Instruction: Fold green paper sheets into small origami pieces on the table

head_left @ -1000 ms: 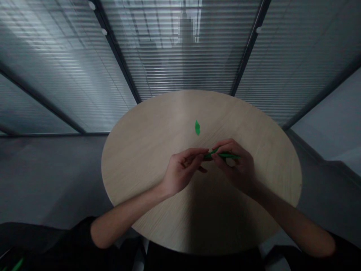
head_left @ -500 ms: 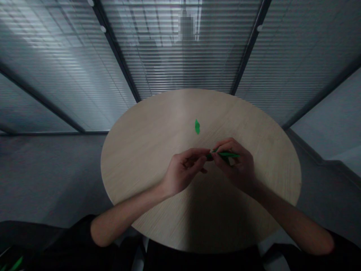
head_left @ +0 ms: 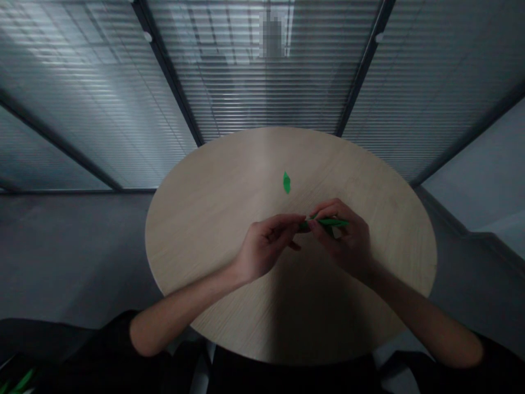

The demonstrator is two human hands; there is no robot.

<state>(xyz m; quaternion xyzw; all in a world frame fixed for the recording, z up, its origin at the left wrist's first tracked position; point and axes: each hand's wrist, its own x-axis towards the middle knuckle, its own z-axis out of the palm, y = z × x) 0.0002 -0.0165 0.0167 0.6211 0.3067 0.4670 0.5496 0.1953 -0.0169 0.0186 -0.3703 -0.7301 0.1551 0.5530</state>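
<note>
I'm pinching a thin green strip (head_left: 334, 222) between my left hand (head_left: 266, 246) and right hand (head_left: 346, 241) over the round wood-grain table (head_left: 213, 219), leaf-shaped green scrap (head_left: 286, 182) lying beyond

The left hand (head_left: 266, 247) has edged slightly along the green strip (head_left: 335, 222) toward the right hand (head_left: 348, 242).
</note>
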